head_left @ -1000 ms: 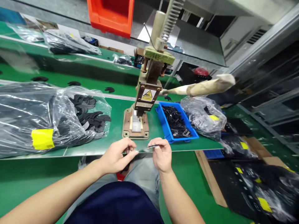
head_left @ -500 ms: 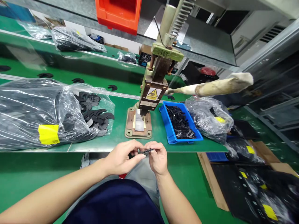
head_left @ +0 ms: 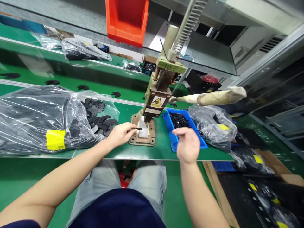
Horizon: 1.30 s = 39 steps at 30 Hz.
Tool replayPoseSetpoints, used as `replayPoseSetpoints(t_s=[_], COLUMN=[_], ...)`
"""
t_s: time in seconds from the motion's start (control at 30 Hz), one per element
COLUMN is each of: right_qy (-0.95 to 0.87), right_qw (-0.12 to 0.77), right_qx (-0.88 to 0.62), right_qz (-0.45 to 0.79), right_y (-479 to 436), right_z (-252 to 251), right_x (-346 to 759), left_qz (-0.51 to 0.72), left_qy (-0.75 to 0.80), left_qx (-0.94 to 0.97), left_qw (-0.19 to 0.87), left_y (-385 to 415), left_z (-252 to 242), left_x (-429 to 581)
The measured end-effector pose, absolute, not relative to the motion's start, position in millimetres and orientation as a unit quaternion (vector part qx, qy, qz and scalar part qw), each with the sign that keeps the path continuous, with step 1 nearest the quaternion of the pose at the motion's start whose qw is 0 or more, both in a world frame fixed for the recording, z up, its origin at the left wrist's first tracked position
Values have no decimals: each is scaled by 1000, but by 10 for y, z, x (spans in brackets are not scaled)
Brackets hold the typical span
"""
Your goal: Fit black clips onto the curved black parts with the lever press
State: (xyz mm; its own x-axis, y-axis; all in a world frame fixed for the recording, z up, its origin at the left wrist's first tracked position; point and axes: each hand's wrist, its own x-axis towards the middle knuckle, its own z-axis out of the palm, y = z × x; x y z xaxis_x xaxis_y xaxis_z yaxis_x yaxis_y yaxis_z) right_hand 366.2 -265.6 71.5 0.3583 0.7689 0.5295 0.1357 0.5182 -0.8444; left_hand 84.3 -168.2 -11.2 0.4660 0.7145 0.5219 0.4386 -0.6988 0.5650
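My left hand (head_left: 122, 134) pinches a small black plastic part (head_left: 139, 129) between thumb and fingertips. It holds the part over the pale block on the base plate (head_left: 142, 143) of a hand press (head_left: 155, 103), below the ram. My right hand (head_left: 188, 145), a little blurred, is raised in front of a blue bin (head_left: 174, 144) of small black parts (head_left: 178, 120). Its fingers are loosely bent and apart, and nothing shows in them. The press lever (head_left: 211, 97), wrapped in pale material, sticks out to the right above that hand.
A clear plastic bag (head_left: 35, 117) of black curved pieces (head_left: 103, 123) lies on the left of the green bench. Another plastic bag (head_left: 212, 126) sits right of the bin. A conveyor-like green strip behind carries several curved pieces. An orange bin (head_left: 127, 23) hangs overhead.
Both hands were together at the bench edge around the black part. My left hand has carried it forward to the press base; my right hand has let go and moved right and forward.
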Motion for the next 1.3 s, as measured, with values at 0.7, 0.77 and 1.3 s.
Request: replayPoseSetpoints(t_s=[0.7, 0.77, 1.3], right_qy=[-730, -737, -682], right_qw=[605, 591, 659], right_qx=[-317, -327, -314], right_qz=[16, -15, -46], right_y=[-2646, -2718, -2619], right_z=[1285, 1012, 729], right_x=[3577, 3581, 3543], left_qz=[173, 175, -111], left_qy=[327, 334, 620], left_qx=[925, 923, 763], left_qw=[85, 81, 143], left_y=[-1188, -1230, -216], left_z=[-150, -128, 144], left_x=[1178, 1193, -357])
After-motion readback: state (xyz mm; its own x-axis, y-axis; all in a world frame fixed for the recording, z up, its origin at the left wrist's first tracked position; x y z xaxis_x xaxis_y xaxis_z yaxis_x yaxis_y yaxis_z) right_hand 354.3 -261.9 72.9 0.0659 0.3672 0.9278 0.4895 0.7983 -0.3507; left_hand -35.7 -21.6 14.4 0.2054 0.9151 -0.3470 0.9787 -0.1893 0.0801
